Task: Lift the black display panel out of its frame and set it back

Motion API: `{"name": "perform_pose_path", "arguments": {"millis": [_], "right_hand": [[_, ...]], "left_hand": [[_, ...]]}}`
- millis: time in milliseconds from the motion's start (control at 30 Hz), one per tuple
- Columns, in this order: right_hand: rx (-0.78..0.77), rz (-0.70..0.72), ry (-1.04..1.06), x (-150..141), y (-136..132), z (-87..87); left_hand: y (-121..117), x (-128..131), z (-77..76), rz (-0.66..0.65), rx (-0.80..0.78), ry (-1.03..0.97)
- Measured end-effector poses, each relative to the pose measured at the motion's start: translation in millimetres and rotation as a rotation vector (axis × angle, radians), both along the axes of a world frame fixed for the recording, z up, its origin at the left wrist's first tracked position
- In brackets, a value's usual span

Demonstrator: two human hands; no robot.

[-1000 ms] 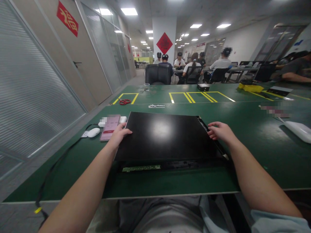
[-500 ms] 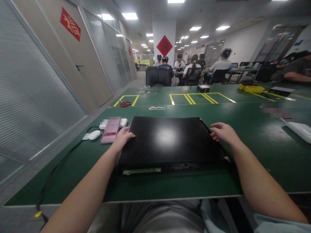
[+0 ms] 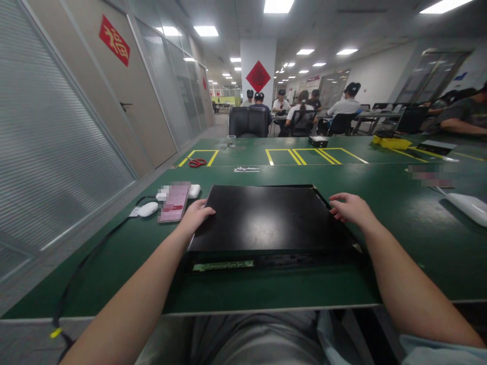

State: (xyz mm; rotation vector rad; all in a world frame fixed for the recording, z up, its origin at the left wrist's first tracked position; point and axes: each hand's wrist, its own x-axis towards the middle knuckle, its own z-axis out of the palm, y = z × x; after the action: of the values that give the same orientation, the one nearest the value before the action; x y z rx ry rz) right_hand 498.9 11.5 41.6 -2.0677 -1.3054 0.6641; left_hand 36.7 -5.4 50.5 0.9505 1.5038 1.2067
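Observation:
A flat black display panel (image 3: 262, 218) with a glossy light reflection lies over a thin black frame (image 3: 297, 260) on the green table. Along the frame's near side shows a narrow green circuit board (image 3: 223, 265). My left hand (image 3: 198, 215) is closed on the panel's left edge, thumb on top and fingers around the side. This edge looks slightly raised, so the panel sits askew over the frame. At the right side, my right hand (image 3: 352, 210) has its fingers loosely bent and apart beside the frame's edge; whether the fingertips touch it, I cannot tell.
Left of the panel lie a pink phone (image 3: 175, 203), a white earbud-like case (image 3: 194, 191) and a black cable (image 3: 95, 248). Red scissors (image 3: 197, 162) and small white strips (image 3: 246, 169) lie farther back. A white mouse-shaped object (image 3: 467, 207) is at right. Several people sit beyond.
The panel's left side has risen a little and shifted rightward with my left hand, uncovering more of the frame at the far and near edges. My right hand has stayed nearly still.

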Motion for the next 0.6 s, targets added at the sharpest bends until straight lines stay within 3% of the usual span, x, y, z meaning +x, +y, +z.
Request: {"name": "perform_pose_path", "arguments": {"millis": [400,600], "right_hand": [[-0.013,0.039,-0.215,-1.3,-2.4,0.3],[-0.011,0.032,-0.213,-1.5,-1.8,-0.5]], "left_hand": [[-3.3,1.4,-5.0,-0.034,0.004,-0.055],[-2.0,-0.2,-8.8,-0.044,-0.005,-0.033]]}}
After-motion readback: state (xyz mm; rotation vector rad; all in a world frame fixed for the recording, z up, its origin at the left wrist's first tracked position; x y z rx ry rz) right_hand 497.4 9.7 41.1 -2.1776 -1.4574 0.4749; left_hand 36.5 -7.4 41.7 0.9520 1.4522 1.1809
